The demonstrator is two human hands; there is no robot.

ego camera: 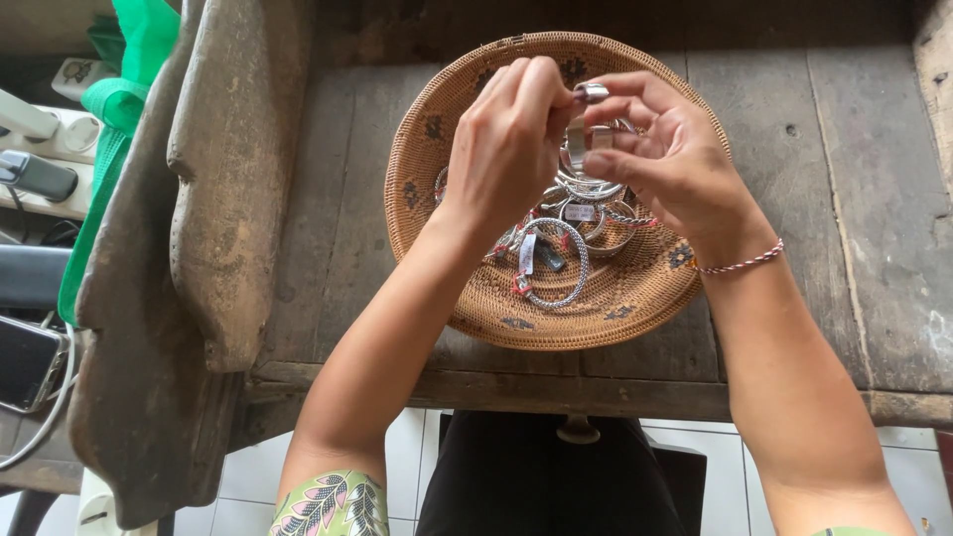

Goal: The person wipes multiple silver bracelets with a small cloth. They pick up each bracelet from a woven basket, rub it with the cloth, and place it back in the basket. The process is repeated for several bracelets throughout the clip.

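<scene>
A round woven basket (437, 149) sits on a worn wooden table (794, 149). Inside it lie several silver bracelets (556, 263) with small tags and red threads. Both hands hover over the basket. My left hand (508, 139) and my right hand (665, 149) meet at the fingertips and together pinch a silver bracelet (591, 92) by its clasp end, its loop hanging down between them. A red-and-white cord is tied around my right wrist.
A thick carved wooden piece (199, 218) stands along the table's left edge. Beyond it are a green mesh bag (124, 89), a white power strip (50, 139) and a phone (25, 362). White floor tiles show below the table's front edge.
</scene>
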